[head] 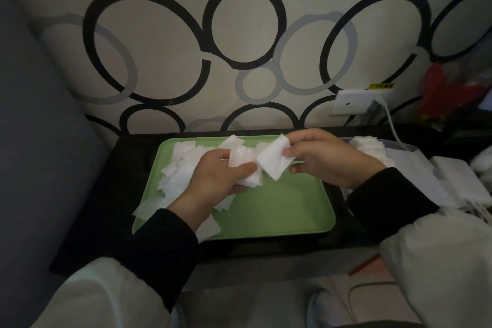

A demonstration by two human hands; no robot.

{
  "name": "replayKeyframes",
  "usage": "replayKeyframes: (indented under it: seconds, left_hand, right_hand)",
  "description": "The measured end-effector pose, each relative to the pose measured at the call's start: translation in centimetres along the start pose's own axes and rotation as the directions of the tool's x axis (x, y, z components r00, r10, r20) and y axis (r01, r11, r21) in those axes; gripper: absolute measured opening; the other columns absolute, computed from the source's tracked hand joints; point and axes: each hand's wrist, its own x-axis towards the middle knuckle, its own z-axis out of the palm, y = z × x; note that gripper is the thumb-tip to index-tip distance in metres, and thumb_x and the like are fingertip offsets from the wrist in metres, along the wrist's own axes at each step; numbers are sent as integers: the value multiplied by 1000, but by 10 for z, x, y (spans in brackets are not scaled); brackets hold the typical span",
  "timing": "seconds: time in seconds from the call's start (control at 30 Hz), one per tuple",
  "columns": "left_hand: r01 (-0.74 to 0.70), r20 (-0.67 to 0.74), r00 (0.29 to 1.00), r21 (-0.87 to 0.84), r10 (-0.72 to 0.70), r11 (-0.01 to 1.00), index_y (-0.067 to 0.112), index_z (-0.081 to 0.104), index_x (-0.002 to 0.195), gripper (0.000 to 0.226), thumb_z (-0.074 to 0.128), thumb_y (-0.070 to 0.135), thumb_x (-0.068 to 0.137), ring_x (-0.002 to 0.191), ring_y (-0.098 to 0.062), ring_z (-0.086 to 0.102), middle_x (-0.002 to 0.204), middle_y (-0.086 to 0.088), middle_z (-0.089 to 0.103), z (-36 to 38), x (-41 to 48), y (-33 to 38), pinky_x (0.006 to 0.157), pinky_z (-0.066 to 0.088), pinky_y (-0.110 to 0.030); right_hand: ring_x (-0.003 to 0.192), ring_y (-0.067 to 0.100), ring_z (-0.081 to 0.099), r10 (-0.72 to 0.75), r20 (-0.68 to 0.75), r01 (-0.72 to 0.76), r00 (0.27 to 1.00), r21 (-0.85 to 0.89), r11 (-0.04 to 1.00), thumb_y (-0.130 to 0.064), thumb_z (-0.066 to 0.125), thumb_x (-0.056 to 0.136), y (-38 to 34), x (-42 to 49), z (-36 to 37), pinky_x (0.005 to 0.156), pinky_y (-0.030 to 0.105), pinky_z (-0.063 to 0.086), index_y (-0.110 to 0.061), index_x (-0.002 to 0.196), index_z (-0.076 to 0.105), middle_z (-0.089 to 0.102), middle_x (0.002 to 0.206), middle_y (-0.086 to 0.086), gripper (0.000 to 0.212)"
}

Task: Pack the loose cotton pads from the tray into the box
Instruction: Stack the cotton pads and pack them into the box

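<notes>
Left hand (213, 177), right hand (328, 160) gripping cotton pads (274, 165), tray (279, 210), perhaps black table (90, 221), ringed wallpaper (173, 34)

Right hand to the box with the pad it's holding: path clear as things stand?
Likely yes. The right hand pinches a pad over the tray; the box sits just to its right, pads already piled inside. Nothing stands between them. The left hand holds its own stack, out of the way.

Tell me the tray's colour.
The tray is light green, plain with no pattern; the head view shows it best, where its right half lies bare.
</notes>
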Motion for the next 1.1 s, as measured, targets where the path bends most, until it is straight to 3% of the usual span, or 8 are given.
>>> replayKeyframes:
  seconds: [0.13,0.27,0.43,0.57,0.73,0.83,0.97,1.1]
  left_hand:
    - [5,77,997,18,-6,1000,14,69,113,24,72,18,89,89,-16,73,103,-4,75,5,0,0,73,61,-29]
    - [4,139,990,23,-7,1000,18,69,116,24,66,25,94,96,-19,72,107,-2,75,7,-2,3,78,61,-30]
    - [55,168,984,16,-57,998,18,72,115,23,63,26,95,101,-22,71,109,-5,74,8,-2,5,77,61,-31]
    - [95,138,986,-16,-92,995,18,71,110,19,57,24,98,102,-24,70,113,-9,72,7,-2,4,72,60,-32]
    - [97,147,985,-15,-94,995,16,70,113,34,60,43,95,98,-22,72,106,-6,75,6,-4,6,78,61,-35]
    - [25,131,991,42,-31,999,14,68,115,28,71,27,90,96,-19,73,105,-3,76,5,-6,5,86,60,-41]
    - [25,-8,1000,-55,-26,998,15,68,110,20,70,14,91,89,-18,74,104,-5,76,-3,-2,5,76,62,-35]
    - [-12,-169,986,-80,-2,997,14,69,112,21,67,16,91,94,-21,70,105,-7,73,-16,1,8,82,61,-40]
  right_hand:
    - [82,24,56,22,64,-23,998,18,1000,-5,60,84,0,2,9,63,27,47,0,93,66,58,95,20,11]
    - [64,16,51,-7,80,24,997,-212,977,-1,58,93,0,2,10,59,25,42,6,94,67,55,74,14,11]
    - [62,16,54,-9,65,31,998,-352,935,-7,69,89,-2,2,9,59,24,48,4,97,72,61,76,19,14]
    - [55,13,56,8,15,-2,1000,-352,936,-8,73,86,2,4,13,57,25,48,0,90,73,62,65,12,9]
    - [53,11,57,15,-54,-33,998,-349,937,-12,76,85,4,7,19,55,24,48,-1,91,72,64,63,9,13]
    - [54,12,58,-8,-87,-22,996,-338,941,-12,78,82,5,10,23,54,24,48,-2,88,71,64,62,9,13]
    - [54,15,57,-36,-201,-33,979,-331,943,-14,79,81,11,20,21,53,24,48,0,87,69,64,64,11,18]
    - [70,19,62,-103,-488,-137,867,-432,891,-14,69,86,40,47,1,65,29,48,-16,80,69,67,75,3,7]
